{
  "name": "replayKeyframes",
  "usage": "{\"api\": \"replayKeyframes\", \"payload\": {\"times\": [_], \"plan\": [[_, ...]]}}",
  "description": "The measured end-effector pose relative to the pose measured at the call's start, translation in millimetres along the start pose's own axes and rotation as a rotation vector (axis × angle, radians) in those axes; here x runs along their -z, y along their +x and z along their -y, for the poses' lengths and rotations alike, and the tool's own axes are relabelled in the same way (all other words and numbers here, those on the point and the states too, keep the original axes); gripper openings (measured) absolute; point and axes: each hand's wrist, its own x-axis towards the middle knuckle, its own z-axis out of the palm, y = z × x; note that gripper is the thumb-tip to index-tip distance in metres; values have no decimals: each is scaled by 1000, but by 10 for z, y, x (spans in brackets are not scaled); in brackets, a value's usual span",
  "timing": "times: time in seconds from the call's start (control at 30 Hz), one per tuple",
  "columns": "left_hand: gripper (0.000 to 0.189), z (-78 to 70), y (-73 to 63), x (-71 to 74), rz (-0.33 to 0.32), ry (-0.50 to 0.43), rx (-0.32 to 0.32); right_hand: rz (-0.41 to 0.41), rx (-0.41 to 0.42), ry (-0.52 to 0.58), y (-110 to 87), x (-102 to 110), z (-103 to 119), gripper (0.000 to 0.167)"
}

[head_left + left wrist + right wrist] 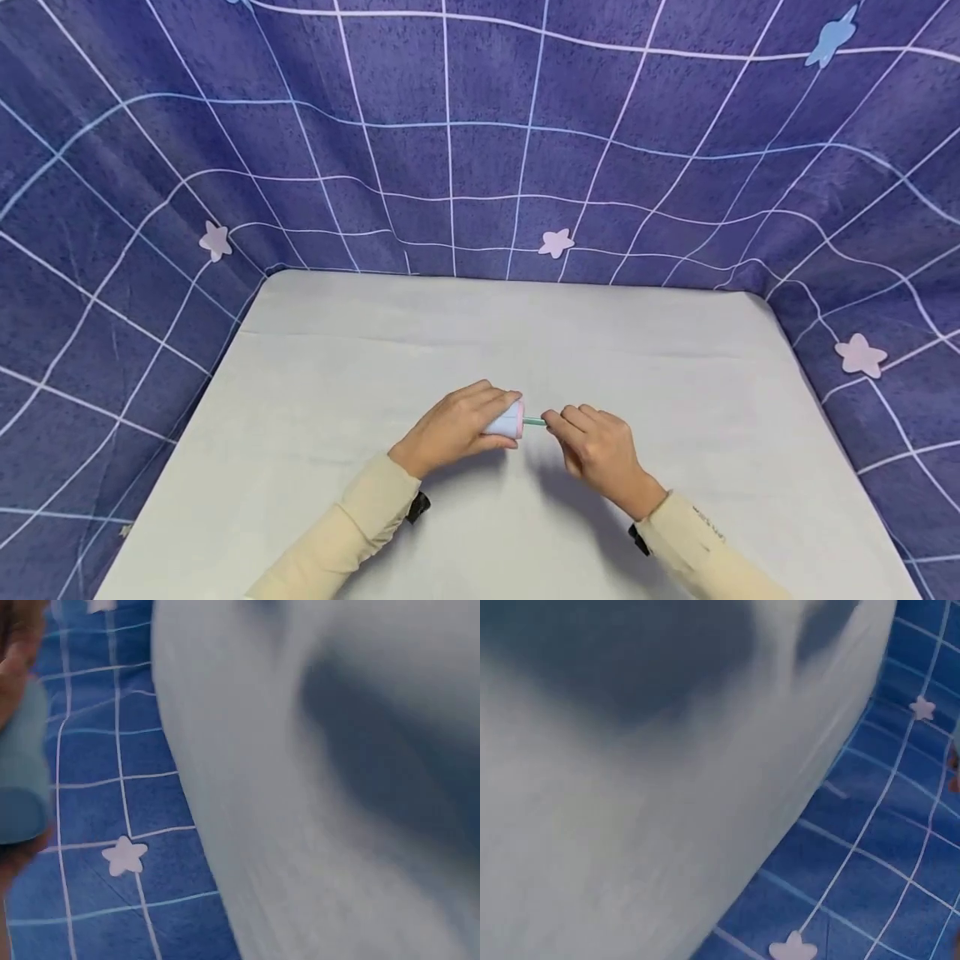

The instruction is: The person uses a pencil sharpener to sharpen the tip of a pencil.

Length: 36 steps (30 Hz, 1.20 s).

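Note:
My left hand (pixel 462 421) grips a small light-blue cylinder (pixel 501 422) with a pink end (pixel 519 420), held sideways above the table. A thin green stick (pixel 534 422) runs from the pink end to my right hand (pixel 596 446), whose curled fingers pinch it. How far the stick goes into the cylinder is hidden. In the left wrist view the blue cylinder (pixel 24 769) shows at the left edge with its darker base facing the camera. Only a sliver of fingers (pixel 954 769) appears at the right edge of the right wrist view.
A white-covered table (pixel 360 358) lies beneath both hands, which cast shadows on it. Around its back and sides hangs a blue-purple curtain (pixel 480 158) with a grid pattern and stars, such as a pink one (pixel 556 242) at the back.

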Motion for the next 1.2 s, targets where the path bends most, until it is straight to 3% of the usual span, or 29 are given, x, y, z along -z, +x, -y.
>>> {"api": "replayKeyframes", "payload": {"times": [0.07,0.13,0.2,0.27,0.37,0.5,0.7,0.87,0.97,1.03,1.13,1.2], "plan": [[54,-11,-5,17,-68,175,-149,143,-140,245,36,57,13,18],[51,-34,-14,18,-130,348,-275,328,-343,571,73,131,10,16],[49,-52,-38,9,-173,460,-349,478,-541,805,117,193,-4,16],[49,-65,-43,-13,-194,520,-373,583,-645,894,152,239,-35,19],[52,-72,-61,-46,-170,507,-324,600,-602,780,157,250,-33,18],[55,-81,-66,-56,-54,369,-183,471,-432,462,61,191,38,12],[52,-95,8,60,137,-21,119,159,-69,34,-62,35,57,19],[29,-125,107,183,269,-356,290,-50,122,-217,-17,0,44,30],[20,-128,121,203,308,-479,348,-117,175,-253,22,6,54,30],[18,-130,114,186,315,-513,363,-108,161,-224,24,10,71,30],[20,-144,102,127,320,-465,337,2,32,-66,-11,20,103,26],[25,-175,99,90,324,-386,289,141,-148,128,-43,50,126,21]]}}
